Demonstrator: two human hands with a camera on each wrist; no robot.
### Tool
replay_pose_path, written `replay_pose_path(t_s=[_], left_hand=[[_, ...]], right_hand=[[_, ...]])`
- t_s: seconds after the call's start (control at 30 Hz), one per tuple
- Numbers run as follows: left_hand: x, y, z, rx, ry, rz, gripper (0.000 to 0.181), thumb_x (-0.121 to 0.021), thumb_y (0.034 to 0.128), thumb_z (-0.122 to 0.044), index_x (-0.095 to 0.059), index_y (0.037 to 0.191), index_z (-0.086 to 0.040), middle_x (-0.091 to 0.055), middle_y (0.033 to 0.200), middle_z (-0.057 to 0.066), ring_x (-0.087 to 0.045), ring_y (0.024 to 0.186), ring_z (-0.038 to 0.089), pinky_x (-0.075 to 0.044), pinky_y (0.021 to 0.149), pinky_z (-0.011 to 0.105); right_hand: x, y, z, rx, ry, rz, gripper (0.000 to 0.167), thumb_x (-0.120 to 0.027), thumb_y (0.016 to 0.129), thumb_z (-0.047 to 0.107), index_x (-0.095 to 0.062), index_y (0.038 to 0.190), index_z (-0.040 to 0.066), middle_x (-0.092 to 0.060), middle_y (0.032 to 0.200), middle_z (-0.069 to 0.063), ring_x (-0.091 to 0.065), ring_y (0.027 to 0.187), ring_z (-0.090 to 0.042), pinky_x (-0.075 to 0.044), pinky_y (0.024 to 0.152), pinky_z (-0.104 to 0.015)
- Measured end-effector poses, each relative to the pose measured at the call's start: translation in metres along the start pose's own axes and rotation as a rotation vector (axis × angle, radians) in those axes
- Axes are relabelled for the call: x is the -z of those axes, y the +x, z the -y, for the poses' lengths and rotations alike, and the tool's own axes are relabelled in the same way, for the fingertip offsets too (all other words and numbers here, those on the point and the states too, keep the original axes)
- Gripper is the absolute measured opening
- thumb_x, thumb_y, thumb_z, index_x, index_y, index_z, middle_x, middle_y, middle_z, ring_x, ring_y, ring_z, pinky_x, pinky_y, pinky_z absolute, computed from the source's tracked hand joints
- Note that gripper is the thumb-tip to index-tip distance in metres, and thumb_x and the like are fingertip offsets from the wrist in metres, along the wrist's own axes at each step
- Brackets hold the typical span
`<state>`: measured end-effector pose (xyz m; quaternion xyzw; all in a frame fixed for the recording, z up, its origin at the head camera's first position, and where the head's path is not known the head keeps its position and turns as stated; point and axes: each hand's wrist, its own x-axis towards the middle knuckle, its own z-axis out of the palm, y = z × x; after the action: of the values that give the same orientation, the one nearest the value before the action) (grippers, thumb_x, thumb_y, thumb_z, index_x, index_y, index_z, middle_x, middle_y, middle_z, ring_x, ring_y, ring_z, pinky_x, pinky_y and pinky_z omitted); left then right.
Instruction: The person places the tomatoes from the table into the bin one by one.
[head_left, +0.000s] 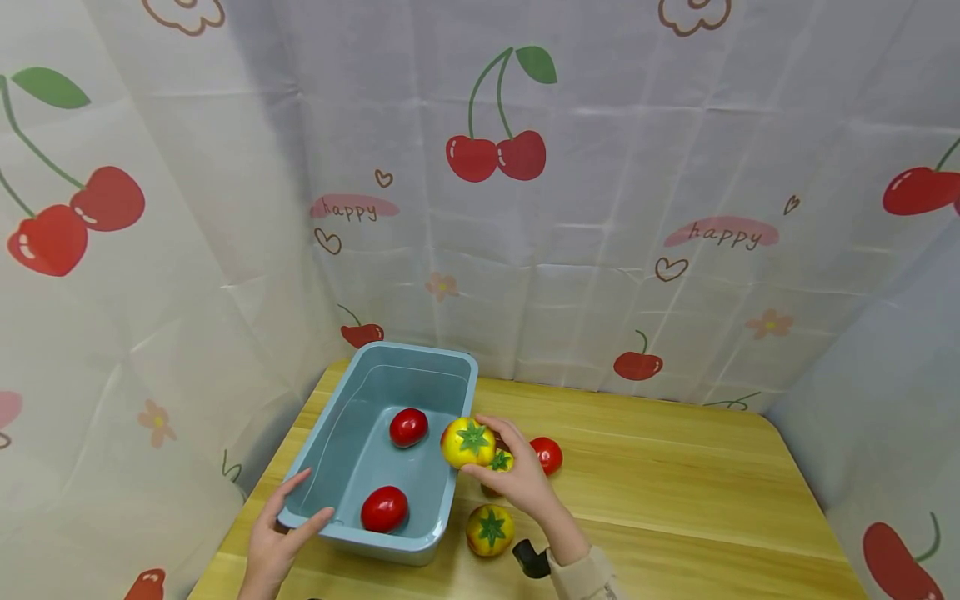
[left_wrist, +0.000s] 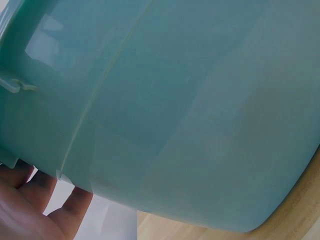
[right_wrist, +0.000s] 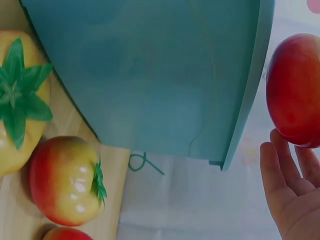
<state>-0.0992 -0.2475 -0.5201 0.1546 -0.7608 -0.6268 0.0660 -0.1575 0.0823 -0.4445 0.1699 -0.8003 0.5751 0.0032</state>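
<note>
My right hand [head_left: 521, 477] holds a shiny yellow tomato [head_left: 468, 442] with a green star-shaped leaf, between thumb and fingers, over the right rim of a blue-grey plastic bin [head_left: 348, 425]. In the right wrist view its red underside shows above the fingertips. My left hand [head_left: 272, 546] grips the bin's near left corner, thumb over the near rim; the left wrist view shows its fingers at the wall's edge. Two red tomatoes, one farther back [head_left: 408, 427] and one nearer [head_left: 385, 509], lie apart inside the bin.
Right of the bin, a yellow leafed tomato [head_left: 491, 531] stands on the wooden table [head_left: 660, 475]. Another leafed tomato [head_left: 501, 461] is partly hidden by my right hand, with a red one [head_left: 547, 455] beyond it. A cherry-print curtain [head_left: 570, 275] surrounds the table.
</note>
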Motion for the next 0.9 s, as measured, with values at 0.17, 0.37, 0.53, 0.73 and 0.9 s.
replay_pose_path(t_s=[0.17, 0.37, 0.53, 0.73, 0.9], left_hand=[[0.0, 0.0, -0.001, -0.009, 0.006, 0.011, 0.071, -0.079, 0.0775, -0.021, -0.043, 0.138, -0.012, -0.024, 0.149, 0.015, -0.027, 0.13, 0.038, -0.035, 0.073, 0.002], [0.001, 0.0, -0.002, 0.014, 0.017, 0.002, 0.073, -0.079, 0.0765, -0.024, -0.043, 0.139, -0.013, -0.025, 0.149, 0.013, -0.029, 0.129, 0.036, -0.036, 0.073, 0.003], [0.001, 0.0, -0.002, 0.022, 0.019, 0.003, 0.073, -0.079, 0.0763, -0.025, -0.043, 0.139, -0.014, -0.025, 0.149, 0.013, -0.028, 0.129, 0.035, -0.036, 0.073, 0.003], [0.001, -0.001, -0.001, 0.011, 0.018, 0.003, 0.073, -0.079, 0.0765, -0.024, -0.043, 0.138, -0.013, -0.026, 0.148, 0.012, -0.03, 0.128, 0.035, -0.036, 0.073, 0.004], [0.001, 0.0, 0.0, 0.006, 0.007, 0.001, 0.072, -0.079, 0.0766, -0.023, -0.043, 0.138, -0.013, -0.026, 0.147, 0.011, -0.03, 0.128, 0.035, -0.037, 0.073, 0.004]], right_hand=[[-0.004, 0.0, 0.002, 0.002, 0.008, 0.017, 0.062, -0.077, 0.079, 0.018, -0.05, 0.133, 0.007, -0.05, 0.128, -0.003, -0.05, 0.109, -0.018, -0.043, 0.094, -0.039], [-0.008, 0.001, 0.004, 0.022, 0.01, 0.03, 0.06, -0.077, 0.079, 0.017, -0.051, 0.132, 0.011, -0.051, 0.127, -0.003, -0.05, 0.108, -0.017, -0.043, 0.093, -0.035], [-0.012, 0.002, 0.004, 0.054, 0.011, 0.043, 0.06, -0.077, 0.079, 0.017, -0.051, 0.131, 0.009, -0.051, 0.126, -0.002, -0.051, 0.107, -0.016, -0.044, 0.092, -0.038], [-0.016, 0.002, 0.006, 0.075, 0.005, 0.068, 0.059, -0.076, 0.08, 0.017, -0.05, 0.132, 0.01, -0.051, 0.128, -0.004, -0.05, 0.108, -0.016, -0.044, 0.092, -0.034], [-0.018, 0.001, 0.01, 0.064, 0.018, 0.082, 0.058, -0.076, 0.08, 0.017, -0.05, 0.132, 0.014, -0.051, 0.128, -0.002, -0.05, 0.108, -0.016, -0.043, 0.091, -0.033]])
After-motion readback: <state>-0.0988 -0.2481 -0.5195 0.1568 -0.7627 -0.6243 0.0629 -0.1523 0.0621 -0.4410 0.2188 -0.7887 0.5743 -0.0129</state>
